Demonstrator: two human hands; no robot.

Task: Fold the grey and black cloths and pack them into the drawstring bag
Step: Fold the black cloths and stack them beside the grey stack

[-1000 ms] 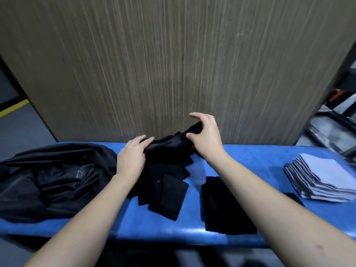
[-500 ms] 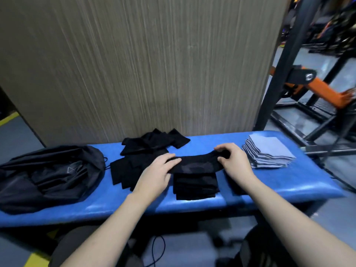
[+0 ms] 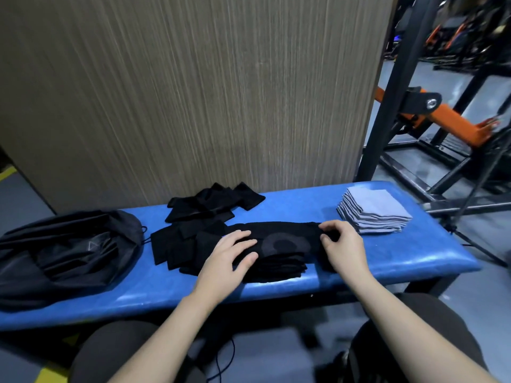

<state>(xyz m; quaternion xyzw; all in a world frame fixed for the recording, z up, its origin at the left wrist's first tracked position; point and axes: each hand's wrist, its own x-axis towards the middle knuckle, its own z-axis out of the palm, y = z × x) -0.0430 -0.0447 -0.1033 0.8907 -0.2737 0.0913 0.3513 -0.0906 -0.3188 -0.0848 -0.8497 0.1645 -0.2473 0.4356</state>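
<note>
A black cloth (image 3: 282, 239) lies spread across a stack of folded black cloths (image 3: 276, 268) at the middle of the blue bench (image 3: 387, 258). My left hand (image 3: 229, 258) presses flat on the cloth's left part. My right hand (image 3: 341, 248) pinches its right end with curled fingers. Loose black cloths (image 3: 213, 203) lie in a heap behind, and more flat ones (image 3: 177, 246) sit to the left. A stack of folded grey cloths (image 3: 373, 210) rests at the right of the bench. The black drawstring bag (image 3: 60, 252) lies slumped at the left end.
A wood-grain panel (image 3: 193, 92) stands right behind the bench. Black and orange gym frames (image 3: 431, 109) stand to the right. My knees (image 3: 116, 352) are under the bench's front edge, with a cable on the floor between them.
A black cloth came from the back heap onto the folded stack and now lies flatter and wider. My left hand moved onto it; my right hand still holds its right end.
</note>
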